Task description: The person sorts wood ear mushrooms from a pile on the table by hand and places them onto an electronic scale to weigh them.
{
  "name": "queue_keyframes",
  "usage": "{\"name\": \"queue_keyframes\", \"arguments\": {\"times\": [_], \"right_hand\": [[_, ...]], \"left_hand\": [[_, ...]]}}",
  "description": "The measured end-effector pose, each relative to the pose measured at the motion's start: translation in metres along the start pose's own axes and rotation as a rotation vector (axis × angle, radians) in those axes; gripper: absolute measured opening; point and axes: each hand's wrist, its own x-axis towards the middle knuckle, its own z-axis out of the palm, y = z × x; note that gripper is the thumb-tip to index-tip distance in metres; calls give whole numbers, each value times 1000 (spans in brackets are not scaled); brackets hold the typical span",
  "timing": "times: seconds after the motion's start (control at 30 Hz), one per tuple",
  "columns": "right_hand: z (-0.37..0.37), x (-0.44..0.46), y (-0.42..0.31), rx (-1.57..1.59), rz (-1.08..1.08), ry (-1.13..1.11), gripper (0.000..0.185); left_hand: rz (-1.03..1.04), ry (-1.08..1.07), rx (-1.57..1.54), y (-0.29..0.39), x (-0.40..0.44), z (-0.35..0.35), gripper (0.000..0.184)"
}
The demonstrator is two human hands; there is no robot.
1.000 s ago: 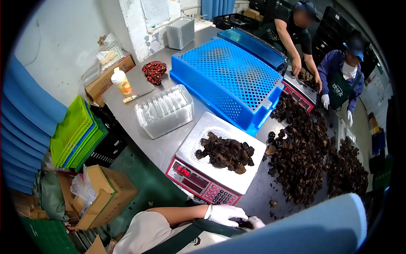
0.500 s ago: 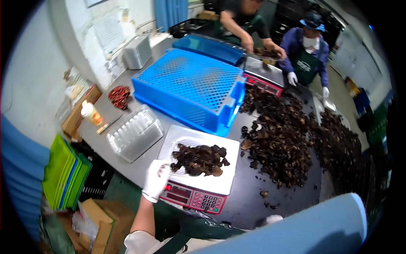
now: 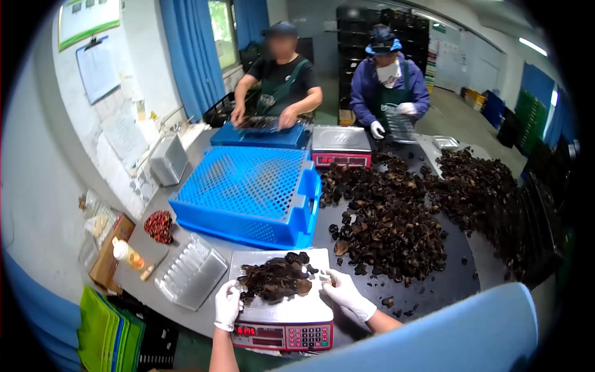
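A clear plastic tray heaped with dark brown mushrooms (image 3: 273, 280), apparently wood ear, is over the silver pan of an electronic scale (image 3: 284, 335) with a red base. My left hand (image 3: 229, 305), in a white glove, pinches the tray's left edge. On the opposite side my right hand (image 3: 348, 294), gloved too, has its fingers closed at the tray's right edge. Whether the tray touches the pan I cannot tell. Red digits glow on the scale's display. The lower edge of the scale is partly hidden by a blue shape in front.
An upturned blue crate (image 3: 242, 192) stands behind the scale. Loose mushrooms (image 3: 396, 229) cover the table's right. Stacked clear trays (image 3: 192, 271), a cup (image 3: 128, 253) and a red bundle (image 3: 158, 227) lie left. Two people work across the table, near a second scale (image 3: 341, 147).
My right hand has come up from the lower edge to the tray's right side. The view has tilted up. One co-worker has moved a filled tray from the far scale; the other now holds clear trays.
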Motion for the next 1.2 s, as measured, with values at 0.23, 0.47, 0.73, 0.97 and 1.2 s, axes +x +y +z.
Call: {"name": "queue_keyframes", "arguments": {"times": [0.23, 0.47, 0.73, 0.97, 1.2], "right_hand": [[-9, 114, -60, 86, -140, 42, 44], [17, 168, -42, 386, 49, -73, 65], [-9, 109, -27, 428, 44, -198, 46], [-84, 20, 41, 225, 123, -36, 29], [-54, -92, 111, -3, 133, 16, 35]], "left_hand": [[84, 62, -157, 31, 92, -14, 32], [122, 208, -133, 1, 189, -4, 30], [113, 141, -533, -3, 245, -4, 65], [599, 214, 936, 12, 130, -85, 23], [514, 288, 978, -42, 77, -142, 10]]}}
